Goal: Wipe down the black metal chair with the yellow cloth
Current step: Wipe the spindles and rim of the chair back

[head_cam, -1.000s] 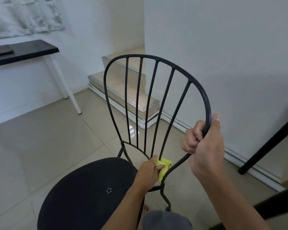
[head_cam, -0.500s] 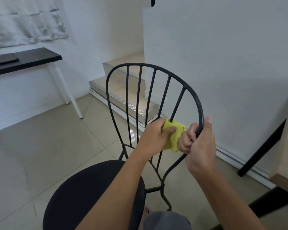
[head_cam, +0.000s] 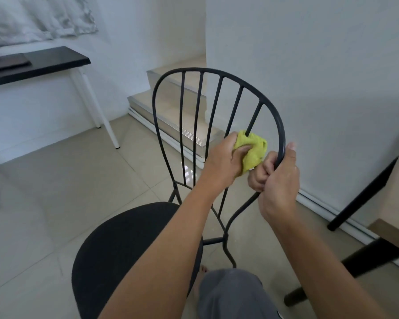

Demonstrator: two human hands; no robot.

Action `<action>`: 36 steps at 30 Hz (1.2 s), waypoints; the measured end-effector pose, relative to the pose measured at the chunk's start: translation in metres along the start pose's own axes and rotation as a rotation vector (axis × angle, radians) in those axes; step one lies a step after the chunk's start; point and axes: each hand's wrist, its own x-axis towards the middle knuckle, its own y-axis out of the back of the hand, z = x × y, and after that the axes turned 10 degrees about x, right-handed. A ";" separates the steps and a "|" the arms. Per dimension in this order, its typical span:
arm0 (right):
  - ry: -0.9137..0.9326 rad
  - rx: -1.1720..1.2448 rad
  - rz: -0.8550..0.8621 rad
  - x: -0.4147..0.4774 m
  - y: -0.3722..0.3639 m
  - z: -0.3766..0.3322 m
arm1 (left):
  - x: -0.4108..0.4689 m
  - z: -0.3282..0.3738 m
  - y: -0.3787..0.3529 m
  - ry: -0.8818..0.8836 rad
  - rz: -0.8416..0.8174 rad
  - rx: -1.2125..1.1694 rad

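Fingers of our L hand [head_cam: 221,162] pinch yellow cloth [head_cam: 255,149] round rightmost spindle [head_cam: 254,116] of black metal chair [head_cam: 124,238]; R hand [head_cam: 279,180] curls round frame beside cloth. Floor [head_cam: 55,180] open left; wall [head_cam: 309,65] near right.

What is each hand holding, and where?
The left hand grips the yellow cloth, bunched around a backrest bar. The right hand grips the chair by its backrest's outer rim.

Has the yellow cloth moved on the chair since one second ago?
Yes. The yellow cloth in the left hand climbed the rightmost back bar of the black metal chair, from its foot to beside the right hand.
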 end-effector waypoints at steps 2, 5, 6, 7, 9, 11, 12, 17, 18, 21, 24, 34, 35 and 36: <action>0.002 0.011 0.017 0.001 0.000 0.001 | -0.027 -0.029 -0.015 0.039 -0.061 0.034; 0.011 0.008 0.025 0.002 0.001 0.003 | -0.075 -0.075 -0.044 0.227 -0.249 0.094; 0.014 0.005 0.026 0.002 0.001 0.003 | -0.088 -0.088 -0.052 0.290 -0.300 0.105; 0.016 0.006 0.023 0.002 0.002 0.004 | -0.099 -0.099 -0.061 0.339 -0.330 0.112; 0.020 0.010 0.022 0.004 0.001 0.004 | -0.110 -0.112 -0.069 0.395 -0.353 0.123; 0.020 0.003 0.027 0.005 0.002 0.004 | -0.109 -0.114 -0.072 0.412 -0.353 0.129; 0.019 0.003 0.026 0.004 0.002 0.004 | -0.108 -0.113 -0.070 0.414 -0.359 0.125; 0.028 -0.011 0.015 0.004 0.003 0.004 | -0.090 -0.096 -0.058 0.381 -0.333 0.117; 0.031 -0.011 0.011 0.004 0.002 0.005 | -0.085 -0.090 -0.054 0.361 -0.325 0.118; 0.032 -0.006 0.021 0.003 0.002 0.004 | -0.068 -0.072 -0.039 0.286 -0.285 0.121; 0.021 0.009 0.018 0.004 0.002 0.004 | -0.048 -0.048 -0.021 0.208 -0.200 0.074; -0.076 -0.042 -0.109 0.002 0.014 -0.001 | 0.018 0.035 0.024 0.045 0.083 -0.004; -0.061 -0.079 -0.108 0.002 0.017 -0.002 | 0.018 0.038 0.030 0.057 0.118 -0.023; -0.025 -0.130 -0.099 0.003 0.020 -0.006 | 0.016 0.040 0.036 0.078 0.158 -0.043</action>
